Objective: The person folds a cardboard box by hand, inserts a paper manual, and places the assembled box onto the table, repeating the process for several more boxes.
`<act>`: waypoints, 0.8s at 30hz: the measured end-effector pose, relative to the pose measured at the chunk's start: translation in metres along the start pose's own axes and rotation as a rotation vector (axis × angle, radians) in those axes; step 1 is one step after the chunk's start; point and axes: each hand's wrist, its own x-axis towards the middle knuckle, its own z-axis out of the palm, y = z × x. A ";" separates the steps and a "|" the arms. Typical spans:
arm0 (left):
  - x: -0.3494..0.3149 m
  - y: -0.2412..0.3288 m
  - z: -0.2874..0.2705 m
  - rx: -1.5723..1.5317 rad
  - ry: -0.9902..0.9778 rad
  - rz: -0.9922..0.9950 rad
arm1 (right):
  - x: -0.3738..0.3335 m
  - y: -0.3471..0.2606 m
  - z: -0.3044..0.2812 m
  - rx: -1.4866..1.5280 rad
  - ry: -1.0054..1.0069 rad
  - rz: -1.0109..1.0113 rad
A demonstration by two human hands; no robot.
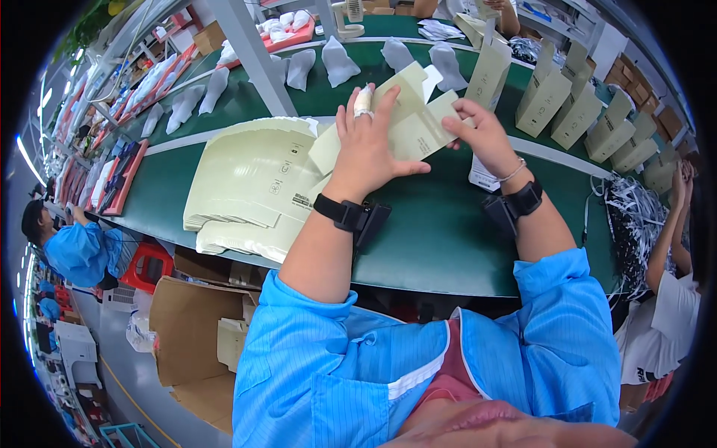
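A pale yellow-green folding carton (414,133) is tilted over the green work table (441,224), its end flaps standing up. Across its left part lies my left hand (366,149), open, with fingers stretched and thumb apart; one finger has a white wrap. At the carton's right end my right hand (484,136) is closed, pinching the edge near the flaps between thumb and fingers. Beside my left forearm lies a fanned stack of flat cartons (246,168). Just beyond my right hand stands an opened carton (491,71), and a white printed piece (483,176) shows below that hand.
Several upright cartons (541,104) stand at the right on the belt. White wrapped items (340,63) lie along the far side. A metal post (258,56) rises at the far left. Shredded strips (635,216) and another person's arms (672,216) are at right; a cardboard box (194,328) sits below left.
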 end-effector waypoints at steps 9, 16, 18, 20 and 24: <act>0.007 0.003 -0.017 -0.454 0.085 -0.190 | -0.014 -0.029 0.029 0.177 0.028 -0.283; -0.009 -0.001 0.009 -0.326 0.366 0.287 | -0.028 -0.029 0.073 0.297 0.101 -0.440; -0.010 0.002 0.007 -0.359 0.317 0.291 | -0.027 -0.026 0.074 0.236 0.129 -0.446; -0.011 0.005 0.007 -0.391 0.266 0.293 | -0.026 -0.024 0.074 0.122 0.174 -0.456; -0.012 -0.002 0.016 -0.538 0.297 0.247 | -0.019 -0.042 0.067 0.787 -0.086 -0.324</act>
